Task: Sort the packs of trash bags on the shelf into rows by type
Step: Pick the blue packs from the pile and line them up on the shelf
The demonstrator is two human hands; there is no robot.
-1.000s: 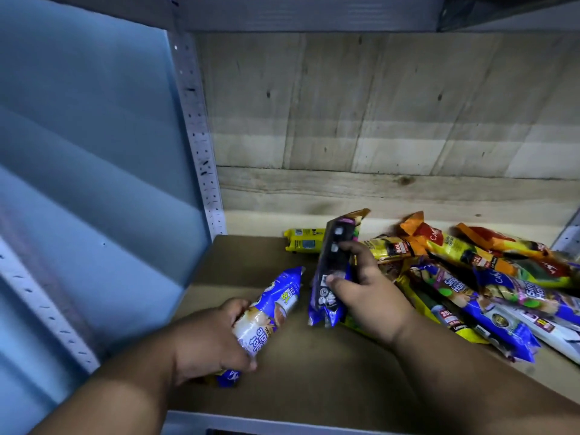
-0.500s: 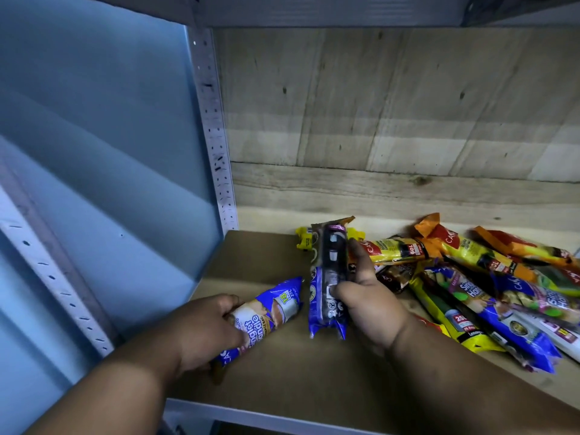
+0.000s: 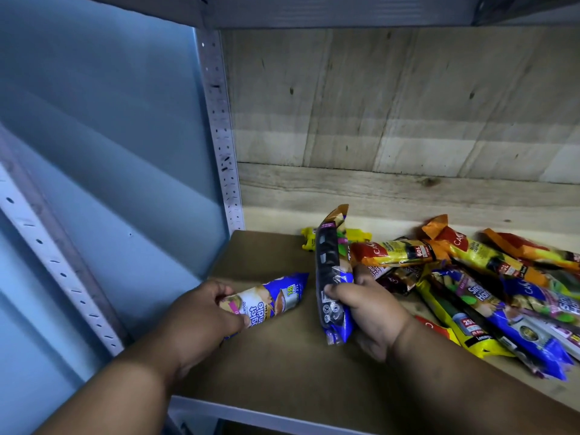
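Observation:
My left hand (image 3: 201, 312) grips a blue and white pack of trash bags (image 3: 270, 301) that lies slanted on the left part of the brown shelf board (image 3: 282, 365). Just to its right, my right hand (image 3: 367, 306) holds a second blue pack (image 3: 329, 271) upright on its end, dark back side toward me. A loose pile of mixed packs (image 3: 489, 287) in orange, yellow and blue covers the right side of the shelf. One small yellow pack (image 3: 309, 240) lies at the back behind the upright pack.
A perforated metal upright (image 3: 221, 130) and a blue side panel (image 3: 103, 158) close the shelf on the left. Rough wooden boards (image 3: 392, 102) form the back wall. Another shelf (image 3: 339, 11) runs overhead. A grey metal front rail (image 3: 238, 417) edges the board.
The pack in my right hand has tipped more upright. My left hand has slid its pack slightly toward the right.

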